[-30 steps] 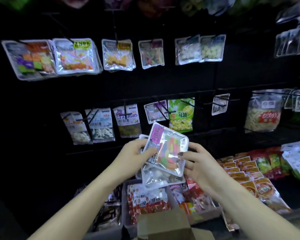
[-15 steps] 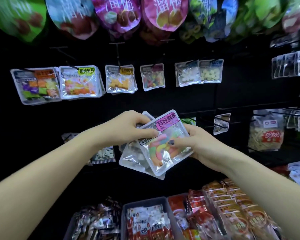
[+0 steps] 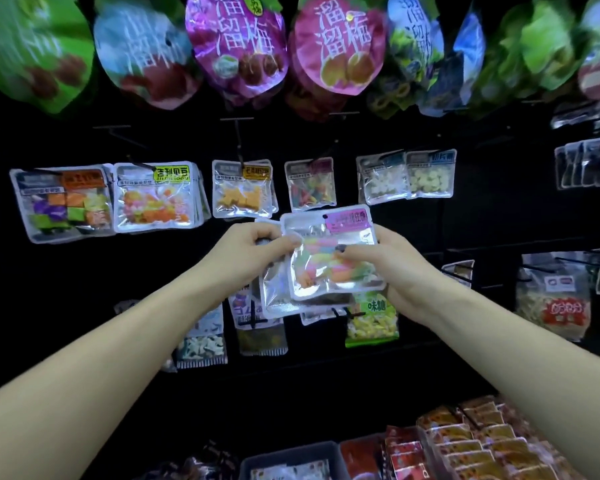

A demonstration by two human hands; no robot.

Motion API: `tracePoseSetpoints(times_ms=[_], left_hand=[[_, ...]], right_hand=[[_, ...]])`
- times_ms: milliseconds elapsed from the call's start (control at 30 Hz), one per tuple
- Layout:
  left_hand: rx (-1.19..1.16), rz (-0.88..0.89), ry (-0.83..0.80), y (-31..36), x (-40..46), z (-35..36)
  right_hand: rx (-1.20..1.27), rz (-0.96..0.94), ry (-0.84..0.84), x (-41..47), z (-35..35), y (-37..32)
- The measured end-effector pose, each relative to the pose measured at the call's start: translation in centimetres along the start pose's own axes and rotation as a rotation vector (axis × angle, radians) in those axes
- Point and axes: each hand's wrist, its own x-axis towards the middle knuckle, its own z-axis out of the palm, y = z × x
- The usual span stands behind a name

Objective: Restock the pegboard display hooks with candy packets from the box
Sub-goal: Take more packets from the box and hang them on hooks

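Already well stocked on the left, I judge: the cube-candy packets [image 3: 63,202] and the yellow-labelled jelly packets [image 3: 155,197] hang thick on their hooks, while the matching worm-candy packet [image 3: 310,183] looks like a lone one. My left hand [image 3: 248,252] pinches the small stack's edge, my right hand [image 3: 392,268] grips the pink-labelled front packet [image 3: 329,254], held just below that hook and not yet hung. I cannot read its blurred label; the purple bag [image 3: 236,46] overhead reads 溜溜梅.
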Motion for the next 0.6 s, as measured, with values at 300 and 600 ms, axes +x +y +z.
tracePoseSetpoints(times_ms=[300, 600], left_hand=[[0.060, 0.098, 0.144, 2.3, 5.0, -0.5], [0.082, 0.129, 0.152, 2.7, 7.5, -0.1]], right_hand=[[0.075, -0.177, 0.130, 7.2, -1.1, -4.6], [0.051, -0.140, 0.125, 9.5, -2.0, -5.0]])
